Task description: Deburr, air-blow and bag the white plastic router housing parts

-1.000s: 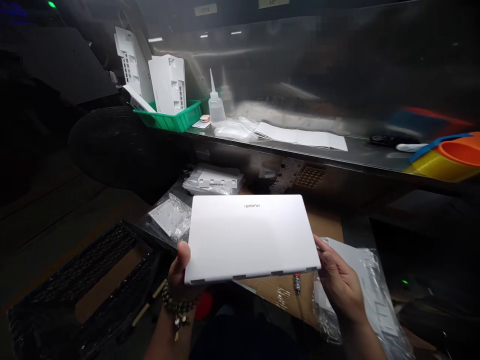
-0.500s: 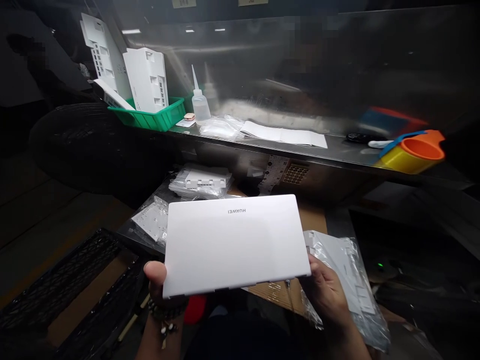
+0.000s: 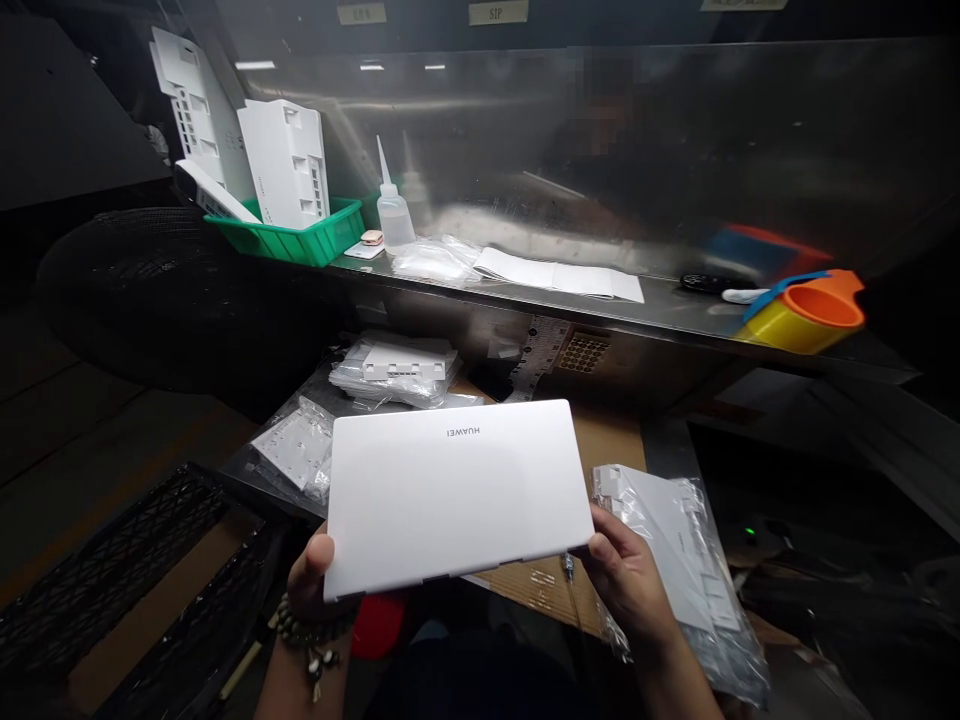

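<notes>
A flat white plastic panel (image 3: pixel 459 500) marked HUAWEI, its lettering upside down to me, is held up in front of my body. My left hand (image 3: pixel 311 575) grips its left edge near the lower corner, thumb against the side. At the opposite short edge, my right hand (image 3: pixel 626 570) pinches the lower right corner. The panel's underside and most of my fingers behind it are hidden. Beneath it lies brown cardboard (image 3: pixel 525 592) on the bench. Just right of my right hand is a plastic-bagged white panel (image 3: pixel 679 550).
A metal shelf carries a green bin (image 3: pixel 300 245) of white panels, a dropper bottle (image 3: pixel 395 215), folded white paper (image 3: pixel 559 275) and an orange-and-yellow tape holder (image 3: pixel 806 315). Bagged white parts (image 3: pixel 296 445) lie at the bench's left. A black crate (image 3: pixel 142 590) stands lower left.
The panel, with both hands on it, has shifted slightly left and looks a little smaller. The camera view has moved slightly, showing more of the labels at the top.
</notes>
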The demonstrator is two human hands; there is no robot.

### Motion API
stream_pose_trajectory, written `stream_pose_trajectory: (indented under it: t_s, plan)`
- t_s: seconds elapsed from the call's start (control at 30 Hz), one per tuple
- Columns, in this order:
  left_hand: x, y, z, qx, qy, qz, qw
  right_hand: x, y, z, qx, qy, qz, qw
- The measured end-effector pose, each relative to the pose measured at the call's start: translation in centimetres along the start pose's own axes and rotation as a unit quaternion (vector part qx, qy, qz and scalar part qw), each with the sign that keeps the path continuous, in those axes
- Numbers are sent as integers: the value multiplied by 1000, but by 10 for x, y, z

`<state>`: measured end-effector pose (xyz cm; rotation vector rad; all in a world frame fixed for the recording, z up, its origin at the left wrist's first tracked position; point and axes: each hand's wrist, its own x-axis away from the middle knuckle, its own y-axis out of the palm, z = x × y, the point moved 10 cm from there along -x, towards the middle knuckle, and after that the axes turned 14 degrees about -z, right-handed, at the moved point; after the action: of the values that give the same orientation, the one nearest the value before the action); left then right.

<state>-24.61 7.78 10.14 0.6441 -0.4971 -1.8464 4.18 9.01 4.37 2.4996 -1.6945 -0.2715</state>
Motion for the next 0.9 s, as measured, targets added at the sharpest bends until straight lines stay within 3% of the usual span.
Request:
stream_pose_trajectory:
  t_s: [0.1, 0.27, 0.37, 0.47, 0.57, 0.67, 0.9]
  plan:
    - [8, -19, 1, -43, -28, 51, 997, 0, -1, 2, 3, 2, -3, 1000]
    - [6, -47, 4, -98, -126, 195, 968, -2, -4, 0, 74, 5, -21, 997]
    - [3, -53, 13, -130, -112, 235, 957, -5, -2, -5, 142, 9, -38, 989]
    - [-1, -45, 30, -214, -37, 180, 959, -10, -4, -13, 175, 6, -21, 984]
    - [-6, -19, 41, -340, 12, 78, 937, -15, -4, -20, 155, 2, -6, 988]
    - [-11, 5, 46, -386, 51, 11, 921, -20, -4, -26, 148, -9, 3, 989]
    - [-11, 21, 44, -375, 65, -21, 925, -19, -9, -16, 172, 2, 21, 985]
